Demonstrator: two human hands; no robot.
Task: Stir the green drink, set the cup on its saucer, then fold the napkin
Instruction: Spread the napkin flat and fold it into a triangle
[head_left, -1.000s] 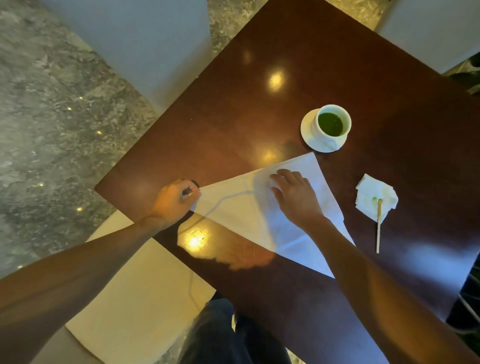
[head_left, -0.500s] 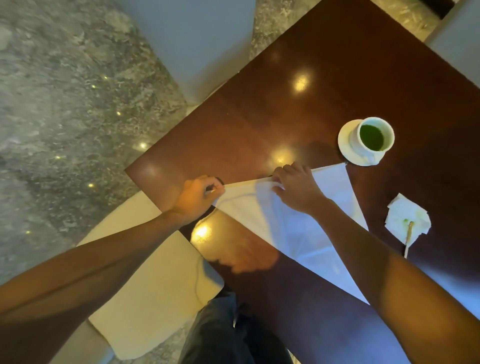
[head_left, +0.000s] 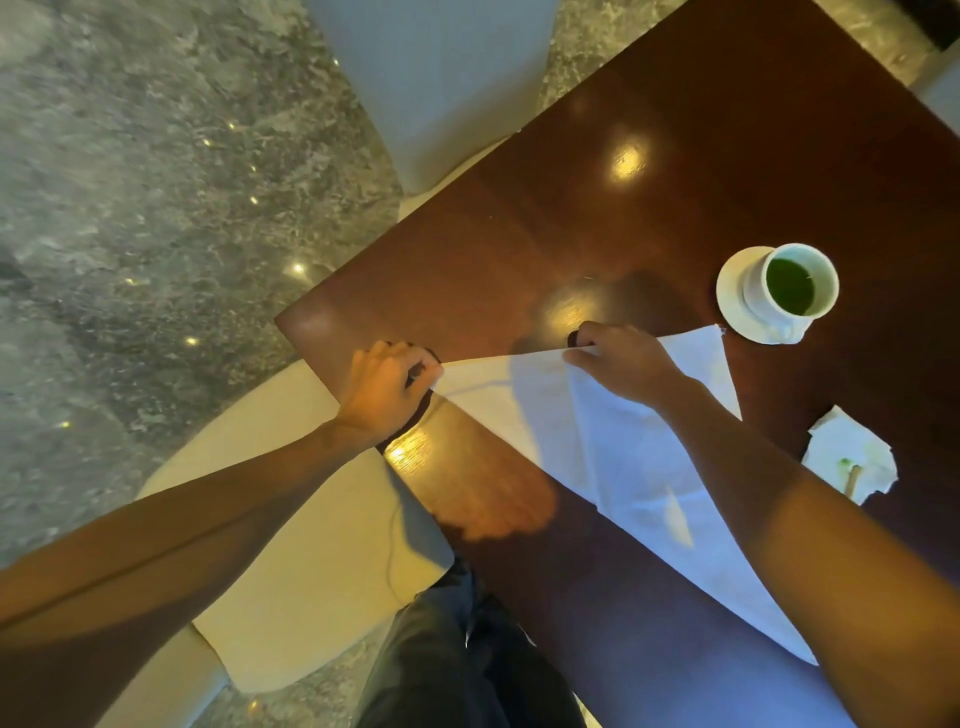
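A dark wooden table (head_left: 675, 156) fills the right of the view, one corner pointing left toward a grey marble floor (head_left: 130, 208). A white napkin (head_left: 613, 457), folded into a long triangle, lies along the table's near-left edge, its left tip reaching almost to that corner. Bare tabletop stretches beyond the napkin toward the far side.

The left hand (head_left: 387, 387) sits at the table's corner, fingers curled, pinching the napkin's left tip. The right hand (head_left: 621, 364) rests on the napkin's upper folded edge, fingers bent down and gripping that edge; its forearm crosses over the cloth.

One white cup (head_left: 792, 283) holding green drink stands upright on one white saucer (head_left: 732, 296) near the right side — just beyond the napkin's far tip. Farther right, near the frame edge, lies one crumpled tissue (head_left: 852, 452) with a green stain and one wooden stirrer (head_left: 853, 478) on it, partly hidden by the right forearm.

Two pale chairs show — one (head_left: 441, 78) at the table's far-left side, one (head_left: 311, 545) below the corner.
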